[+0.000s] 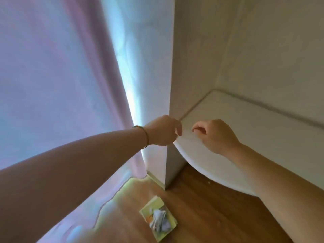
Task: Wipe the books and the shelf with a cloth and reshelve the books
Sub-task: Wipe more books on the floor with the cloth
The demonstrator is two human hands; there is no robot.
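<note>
Pink curtain (52,76) fills your nine o'clock side, glowing with daylight, and the white shelf (245,130) sits at your two o'clock, bare of books as far as this view goes. Both your hands are up at its front left corner. Your left hand (163,131) has its fingers curled at the shelf's edge where it meets the side panel (191,58); whether that grip actually holds anything, I cannot tell. Your right hand (215,135) rests just beside it on the shelf top, fingers curled in as if pinching something small, but nothing shows between them, so that grip is also unclear.

Now look down at six o'clock: the cloth (158,220) lies crumpled on a yellow-green book (171,223) on the wooden floor (210,207), well apart from both hands. So neither hand has the cloth.

My read: the shelf looks cleared and you're at the shelf-wiping stage, or checking the surface. Your next move calls for reaching down to six o'clock, taking up the cloth, then bringing it to the shelf or wiping that book and standing it back on the shelf
</note>
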